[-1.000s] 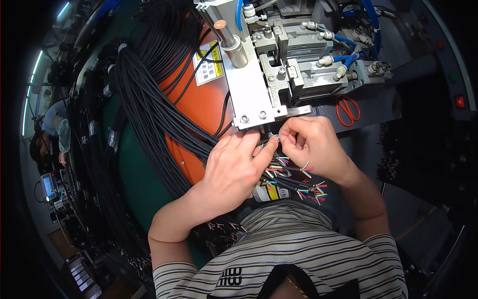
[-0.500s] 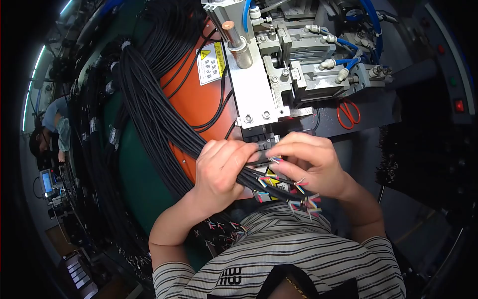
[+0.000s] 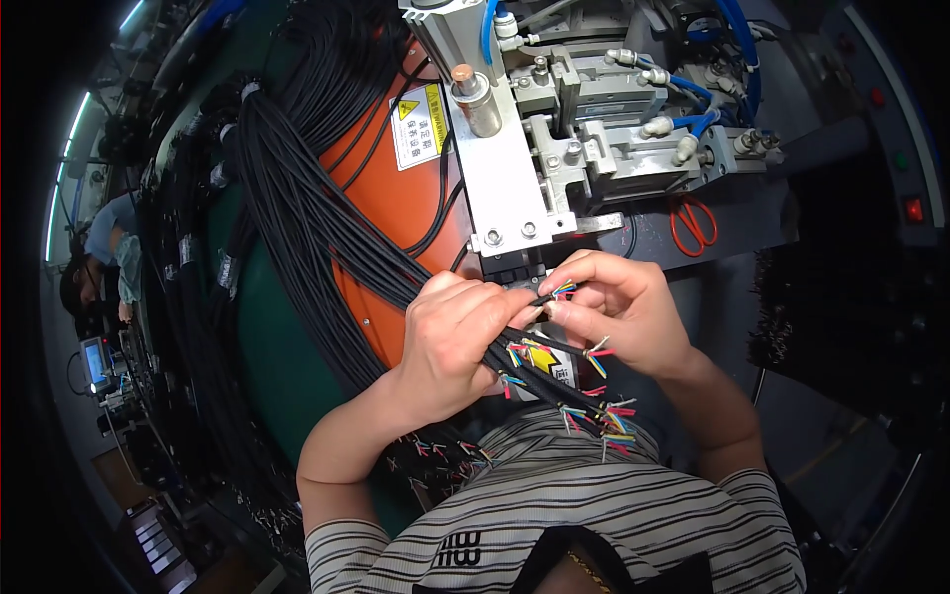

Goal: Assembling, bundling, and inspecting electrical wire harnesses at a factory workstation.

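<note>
A thick bundle of black cables (image 3: 297, 198) runs down from the upper left into my left hand (image 3: 450, 332), whose fingers are wrapped around it. Past that hand, several stripped cable ends (image 3: 609, 421) fan out with short red, blue, yellow and white wires. One cable end (image 3: 562, 291) stands apart from the others, its coloured wires spread between my hands. The thumb and fingers of my right hand (image 3: 628, 312) close about this end. Both hands are just below the metal machine (image 3: 510, 188), close to its dark lower block (image 3: 515, 269).
Blue air hoses (image 3: 737, 40) and cylinders (image 3: 633, 163) fill the machine's right side. A red cord loop (image 3: 693, 226) lies beside it. More cable bundles (image 3: 188, 287) hang over the green surface (image 3: 272, 366) at left. Another person (image 3: 109, 238) sits at far left.
The single cable end has moved up and now shows its coloured wires more openly. My left hand has shifted slightly right. On the machine, the copper-topped rod is lower and a clamp part has moved.
</note>
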Motion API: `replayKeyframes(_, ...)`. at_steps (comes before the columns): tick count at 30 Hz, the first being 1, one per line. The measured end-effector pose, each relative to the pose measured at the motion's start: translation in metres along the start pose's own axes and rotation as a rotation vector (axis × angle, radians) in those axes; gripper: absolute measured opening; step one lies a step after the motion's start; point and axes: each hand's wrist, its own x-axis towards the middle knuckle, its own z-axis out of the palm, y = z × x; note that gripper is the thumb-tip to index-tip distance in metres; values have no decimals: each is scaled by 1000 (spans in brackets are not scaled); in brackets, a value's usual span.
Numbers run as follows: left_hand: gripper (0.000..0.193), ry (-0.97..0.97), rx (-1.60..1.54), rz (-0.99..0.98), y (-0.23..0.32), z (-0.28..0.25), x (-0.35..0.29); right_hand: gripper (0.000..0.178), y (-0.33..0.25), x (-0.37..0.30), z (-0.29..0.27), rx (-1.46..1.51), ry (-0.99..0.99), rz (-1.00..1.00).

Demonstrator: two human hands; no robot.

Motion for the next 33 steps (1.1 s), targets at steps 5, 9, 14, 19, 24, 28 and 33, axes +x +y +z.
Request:
replayKeyframes(5,54,-27,-35,40,-5,1,1,13,11,-1,9,-85,110,-52)
replayKeyframes(9,55,2,104,67,2,6,1,13,14,1,16,-290,254,-156)
replayKeyframes(14,41,20,189,54,7,6,0,17,7,-2,10,188,97,71)
replayKeyframes(19,27,60,-62,15,-5,4,6,29,-1,-2,8,-4,71,-69)
replayKeyframes(24,37,26,-29,11,-2,5,3,27,-5,-5,22,-473,166,-418)
replayKeyframes(28,37,-10,-16,29,-1,3,4,23,-9,-2,4,229,34,174)
replayKeyframes(33,31,-86,-213,-13,-7,-6,11,20,-9,3,-5,287,-63,203)
